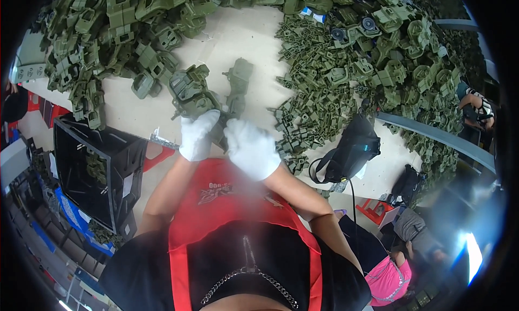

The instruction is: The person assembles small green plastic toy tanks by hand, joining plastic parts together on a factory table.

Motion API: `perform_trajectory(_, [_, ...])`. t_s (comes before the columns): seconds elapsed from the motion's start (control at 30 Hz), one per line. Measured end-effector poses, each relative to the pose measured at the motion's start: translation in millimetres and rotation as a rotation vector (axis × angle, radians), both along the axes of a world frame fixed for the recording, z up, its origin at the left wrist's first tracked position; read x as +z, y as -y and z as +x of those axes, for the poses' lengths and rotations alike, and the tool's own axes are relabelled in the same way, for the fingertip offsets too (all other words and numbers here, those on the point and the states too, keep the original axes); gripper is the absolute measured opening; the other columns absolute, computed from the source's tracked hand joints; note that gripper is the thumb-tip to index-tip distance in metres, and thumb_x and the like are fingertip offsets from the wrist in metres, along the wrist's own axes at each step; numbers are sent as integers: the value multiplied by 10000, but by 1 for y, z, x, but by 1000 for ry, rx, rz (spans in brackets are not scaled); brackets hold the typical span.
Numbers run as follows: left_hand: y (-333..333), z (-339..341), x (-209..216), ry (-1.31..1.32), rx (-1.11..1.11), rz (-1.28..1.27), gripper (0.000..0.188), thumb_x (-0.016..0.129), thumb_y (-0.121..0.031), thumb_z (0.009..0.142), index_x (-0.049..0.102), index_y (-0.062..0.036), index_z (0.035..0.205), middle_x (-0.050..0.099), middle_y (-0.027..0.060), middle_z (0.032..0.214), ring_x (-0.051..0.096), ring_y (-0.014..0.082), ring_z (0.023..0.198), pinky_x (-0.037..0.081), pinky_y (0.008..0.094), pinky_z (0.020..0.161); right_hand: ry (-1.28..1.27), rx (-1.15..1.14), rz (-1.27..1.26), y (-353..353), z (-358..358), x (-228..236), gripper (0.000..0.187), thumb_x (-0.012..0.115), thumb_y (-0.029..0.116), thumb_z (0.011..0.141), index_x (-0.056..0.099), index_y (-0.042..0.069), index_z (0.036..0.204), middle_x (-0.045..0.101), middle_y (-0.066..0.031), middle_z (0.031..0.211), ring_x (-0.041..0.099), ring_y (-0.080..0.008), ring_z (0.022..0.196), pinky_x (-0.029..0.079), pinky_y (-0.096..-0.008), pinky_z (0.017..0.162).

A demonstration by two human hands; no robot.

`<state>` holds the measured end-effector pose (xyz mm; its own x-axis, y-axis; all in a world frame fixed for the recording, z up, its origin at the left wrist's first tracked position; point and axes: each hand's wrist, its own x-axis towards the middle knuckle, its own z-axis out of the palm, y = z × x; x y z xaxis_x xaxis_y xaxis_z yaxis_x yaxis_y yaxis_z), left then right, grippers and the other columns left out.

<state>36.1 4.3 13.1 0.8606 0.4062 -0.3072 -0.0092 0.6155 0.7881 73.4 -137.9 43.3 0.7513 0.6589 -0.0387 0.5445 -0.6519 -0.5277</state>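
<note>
Head view: the white-gloved left hand (198, 136) and right hand (252, 150) grip olive-green moulded plastic parts (195, 98) at the near edge of the pale tabletop (232, 35). White lettering (216, 194) marks the red apron (238, 219).

The pale worktop (238, 32) carries a heap of large green parts (120, 27) at left, many small green pieces (308, 78) at right, and a black bag (354, 149).

Haze partly blurs the red apron (230, 200). Above the apron, the left hand (198, 136) and right hand (252, 150) partly hide the green parts (195, 92). Farther above, the picture's edge cuts off the green pile (116, 27). Right of the apron, glare blurs a person (409, 224).
</note>
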Motion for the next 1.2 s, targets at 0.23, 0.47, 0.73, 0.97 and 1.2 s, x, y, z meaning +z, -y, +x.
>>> perform_trajectory(0.23, [-5, -8, -8, -72, -57, 45, 320, 526, -39, 856, 529, -14, 1175, 629, 115, 1048, 633, 236, 888, 530, 346, 810, -20, -36, 109, 0, 1, -1, 116, 539, 120, 862, 615, 43, 903, 627, -110, 833, 632, -291, 712, 536, -396, 603])
perform_trajectory(0.47, [-35, 5, -6, -295, -119, 9, 296, 611, 4, 823, 563, -8, 1115, 626, 81, 1014, 614, 179, 886, 494, 307, 801, -1166, 20, 534, 2, 57, -40, 435, 743, 319, 796, 619, 46, 1110, 681, -152, 971, 649, -177, 836, 507, -304, 753])
perform_trajectory(0.73, [-38, -11, -4, 7, -113, -4, 668, 677, -485, 828, 440, -83, 1306, 568, 92, 1168, 620, 262, 980, 548, 477, 839, -152, -344, 190, -19, 90, -145, 361, 643, 245, 854, 617, -1, 1117, 653, -232, 1025, 627, -360, 992, 485, -399, 866])
perform_trajectory(0.97, [-27, -21, -21, 99, -149, 152, 782, 574, -627, 819, 428, -35, 1310, 569, 85, 1169, 595, 212, 1016, 516, 401, 874, 14, -56, 456, 15, 57, 56, 260, 640, 115, 826, 630, 51, 1078, 695, -93, 902, 664, -183, 750, 526, -297, 703])
perform_trajectory(1.2, [0, -21, 27, 201, -176, 166, 830, 569, -713, 776, 504, -6, 1207, 617, 58, 969, 622, 151, 856, 520, 282, 743, 99, -61, 323, -4, 19, 83, 258, 606, 119, 797, 622, 141, 1054, 643, -126, 895, 644, -333, 762, 535, -414, 660])
